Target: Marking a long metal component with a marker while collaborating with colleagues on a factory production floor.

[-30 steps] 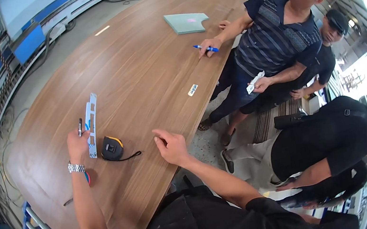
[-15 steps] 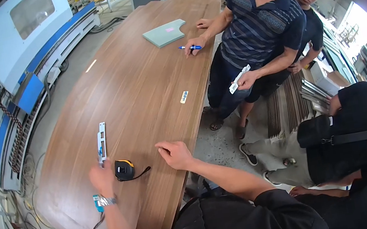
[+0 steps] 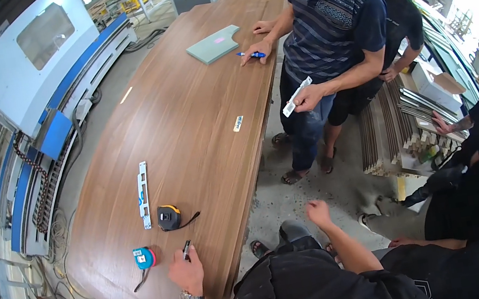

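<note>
My left hand [image 3: 186,274], with a watch at its wrist, is over the near end of the brown wood-grain panel [image 3: 185,120]. Its fingers are closed on a short dark and silver tool [image 3: 187,250], too small to name surely. Close to it are a teal and red tape measure [image 3: 143,258] with a strap and a black and yellow tape measure [image 3: 169,217]. A slotted metal plate [image 3: 144,196] with a blue mark lies beyond them. Off the panel's right edge, my right hand [image 3: 319,214] hangs in the air, fingers curled, seemingly holding nothing.
At the panel's right side a person [image 3: 331,16] holds a blue marker [image 3: 251,55] and a white metal part [image 3: 297,97]. A grey-green board [image 3: 214,45] lies on the panel. Other people stand at the right near stacked strips [image 3: 384,133]. A white-blue machine [image 3: 59,59] stands left.
My left hand has moved right and nearer, away from the slotted plate, with the small tool in it. My right hand has left the panel and moved right. The other person's metal part shifted left.
</note>
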`<state>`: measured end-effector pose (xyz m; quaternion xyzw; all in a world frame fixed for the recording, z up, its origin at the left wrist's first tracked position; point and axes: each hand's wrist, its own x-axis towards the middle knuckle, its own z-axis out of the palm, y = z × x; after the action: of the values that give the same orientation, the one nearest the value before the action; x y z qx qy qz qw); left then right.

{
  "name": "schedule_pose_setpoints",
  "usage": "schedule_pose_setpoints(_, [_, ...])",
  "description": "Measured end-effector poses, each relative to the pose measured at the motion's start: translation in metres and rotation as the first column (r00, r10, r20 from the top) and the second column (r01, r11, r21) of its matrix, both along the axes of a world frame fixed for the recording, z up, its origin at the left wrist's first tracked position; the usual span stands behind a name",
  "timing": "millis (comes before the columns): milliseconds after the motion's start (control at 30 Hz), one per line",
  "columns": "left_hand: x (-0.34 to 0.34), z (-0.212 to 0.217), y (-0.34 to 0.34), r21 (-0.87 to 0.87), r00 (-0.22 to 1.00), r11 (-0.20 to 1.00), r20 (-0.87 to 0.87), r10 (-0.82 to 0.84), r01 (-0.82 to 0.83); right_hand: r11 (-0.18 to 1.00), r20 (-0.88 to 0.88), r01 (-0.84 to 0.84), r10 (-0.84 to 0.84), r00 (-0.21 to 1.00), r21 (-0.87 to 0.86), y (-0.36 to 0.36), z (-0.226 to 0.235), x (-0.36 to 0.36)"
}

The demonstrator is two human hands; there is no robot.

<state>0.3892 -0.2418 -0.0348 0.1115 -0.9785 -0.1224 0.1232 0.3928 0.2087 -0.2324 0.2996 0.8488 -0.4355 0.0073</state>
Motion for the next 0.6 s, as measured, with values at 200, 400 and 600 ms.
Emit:
schedule_pose_setpoints(200, [0.003,-0.013,0.022,-0.055,0.983,0.998,-0.181,0.016,-0.026,0.908,0.522,0.182,0.046,0.852,-0.376,0.052,-0.086,0.099])
schedule_pose_setpoints(400, [0.006,-0.019,0.016,-0.106,0.974,0.991,-0.217,0.057,-0.081,0.770,0.483,0.376,-0.101,0.870,-0.516,0.075,-0.096,0.152])
schedule_pose_setpoints(600, [0.023,-0.014,0.023,-0.157,0.963,0.983,-0.267,0.046,-0.090,0.614,0.538,0.572,-0.268,0.799,-0.544,0.100,-0.112,0.164])
